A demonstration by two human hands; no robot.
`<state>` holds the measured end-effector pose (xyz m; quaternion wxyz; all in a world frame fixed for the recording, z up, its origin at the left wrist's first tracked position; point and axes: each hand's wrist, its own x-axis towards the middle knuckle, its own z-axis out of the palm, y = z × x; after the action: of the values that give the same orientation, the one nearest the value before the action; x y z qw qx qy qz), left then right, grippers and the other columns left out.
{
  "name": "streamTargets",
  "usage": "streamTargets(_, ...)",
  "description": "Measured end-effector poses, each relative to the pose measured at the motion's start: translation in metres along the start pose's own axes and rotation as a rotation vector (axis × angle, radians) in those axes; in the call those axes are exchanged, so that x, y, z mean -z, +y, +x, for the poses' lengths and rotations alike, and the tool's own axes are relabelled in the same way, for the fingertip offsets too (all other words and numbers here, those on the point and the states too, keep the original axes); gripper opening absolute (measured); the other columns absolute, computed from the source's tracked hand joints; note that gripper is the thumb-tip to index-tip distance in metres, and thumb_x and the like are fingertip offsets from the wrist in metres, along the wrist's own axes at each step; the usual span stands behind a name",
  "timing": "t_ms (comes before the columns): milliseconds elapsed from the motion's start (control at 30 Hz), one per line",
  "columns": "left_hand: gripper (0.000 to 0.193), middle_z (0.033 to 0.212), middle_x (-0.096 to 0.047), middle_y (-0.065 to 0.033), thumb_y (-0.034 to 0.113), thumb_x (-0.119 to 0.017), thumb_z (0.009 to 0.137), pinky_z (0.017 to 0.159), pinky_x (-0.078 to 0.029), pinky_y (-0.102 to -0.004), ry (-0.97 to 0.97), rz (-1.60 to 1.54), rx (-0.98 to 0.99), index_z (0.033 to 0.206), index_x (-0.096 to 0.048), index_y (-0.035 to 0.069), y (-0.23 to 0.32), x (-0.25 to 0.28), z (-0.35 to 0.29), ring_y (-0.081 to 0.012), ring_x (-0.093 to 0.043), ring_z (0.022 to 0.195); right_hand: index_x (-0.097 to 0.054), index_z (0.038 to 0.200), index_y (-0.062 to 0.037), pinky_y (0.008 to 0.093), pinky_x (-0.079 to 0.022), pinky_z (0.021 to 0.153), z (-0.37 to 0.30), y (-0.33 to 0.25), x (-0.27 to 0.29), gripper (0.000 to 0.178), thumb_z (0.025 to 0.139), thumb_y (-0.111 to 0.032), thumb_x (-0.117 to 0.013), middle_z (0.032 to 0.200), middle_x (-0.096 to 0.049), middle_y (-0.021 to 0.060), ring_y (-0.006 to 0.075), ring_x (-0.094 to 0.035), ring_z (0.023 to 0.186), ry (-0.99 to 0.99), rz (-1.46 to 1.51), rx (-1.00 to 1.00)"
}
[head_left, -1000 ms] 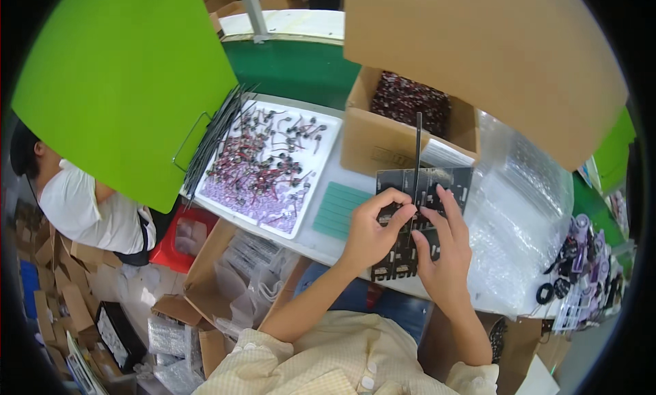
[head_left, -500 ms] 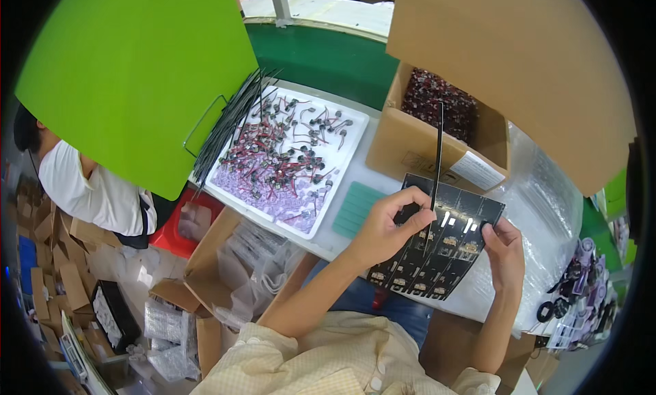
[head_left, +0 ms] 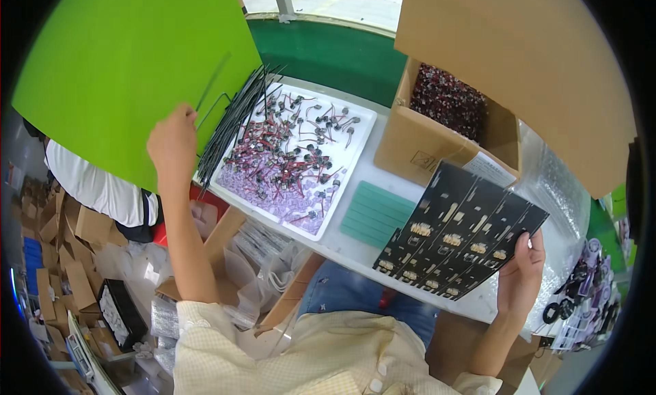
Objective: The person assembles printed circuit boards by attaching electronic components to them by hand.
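I see the tray [head_left: 354,147] on the worktable [head_left: 393,176], small wired parts [head_left: 273,166] scattered in it. Along its left edge lie thin rods [head_left: 232,125]; beyond them, the left hand [head_left: 172,145] holds up one more. Right of the tray comes a mat [head_left: 372,214], then a board [head_left: 447,197] in the right hand [head_left: 521,272]. A carton [head_left: 403,139] stands right of its far end, plastic wrap [head_left: 568,183] farther right.

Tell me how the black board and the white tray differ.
The board is black; the tray is white. The right hand holds the board by its edge; the tray lies on the table, touched by no hand. The board carries small parts in rows, while the tray holds jumbled wired parts and purple bits. Both are roughly rectangular.
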<state>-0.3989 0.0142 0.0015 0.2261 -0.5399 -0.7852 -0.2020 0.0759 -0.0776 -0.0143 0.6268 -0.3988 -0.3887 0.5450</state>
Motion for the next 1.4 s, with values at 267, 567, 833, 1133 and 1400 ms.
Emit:
streamTargets(267,0.117,0.140,-0.044,-0.0192,0.045,-0.086,0.055,0.108,-0.033,-0.0403,-0.964,-1.851,-0.138,0.145,-0.026,0.000,0.122,0.036,-0.099,-0.0285,-0.043,0.130,-0.046,0.130,-0.0056,0.0350,-0.046,0.096,0.009,0.013,-0.034,0.032,0.100,-0.016,-0.045,0.126,-0.057,0.0064,0.0170,-0.056,0.112,0.057,0.393,0.149)
streamTargets(567,0.045,0.090,-0.070,-0.0128,-0.004,-0.071,0.078,0.063,-0.057,-0.0252,-0.727,-1.693,-0.057,0.118,-0.050,-0.005,0.148,0.021,-0.093,-0.0163,-0.068,0.080,-0.020,0.143,0.0047,0.0412,-0.045,0.097,-0.013,0.007,0.012,0.099,0.071,-0.022,-0.082,0.121,-0.057,0.0210,0.0304,-0.060,0.108,0.048,-0.114,0.239)
streamTargets(833,0.036,0.086,-0.071,-0.0077,-0.007,-0.067,0.079,0.069,-0.050,-0.0206,-0.714,-1.324,-0.658,0.113,-0.059,-0.002,0.166,-0.002,-0.048,-0.0063,-0.063,0.076,-0.065,0.093,0.0054,0.0259,-0.052,0.075,-0.009,0.012,0.025,0.012,0.082,0.003,-0.067,0.083,-0.069,0.0103,0.0162,-0.068,0.082,-0.111,-0.895,0.037)
streamTargets(1133,0.038,0.077,-0.070,-0.0066,-0.003,-0.070,0.079,0.060,-0.046,-0.0197,-0.762,-1.450,-0.384,0.115,-0.056,-0.001,0.163,-0.037,-0.061,-0.0025,-0.056,0.068,-0.061,0.087,0.0066,0.0240,-0.051,0.069,0.020,0.032,0.018,0.005,0.087,0.002,-0.061,0.075,-0.065,0.0100,0.0167,-0.070,0.076,-0.012,-0.950,0.213)
streamTargets(1400,0.035,0.073,-0.069,-0.0043,0.000,-0.071,0.079,0.060,-0.043,-0.0172,-0.848,-1.435,-0.386,0.112,-0.060,0.001,0.165,-0.033,-0.059,-0.0005,-0.050,0.065,-0.061,0.081,0.0046,0.0244,-0.051,0.068,0.017,0.024,0.018,0.004,0.084,0.002,-0.064,0.071,-0.064,0.0092,0.0153,-0.066,0.069,-0.041,-1.170,0.291)
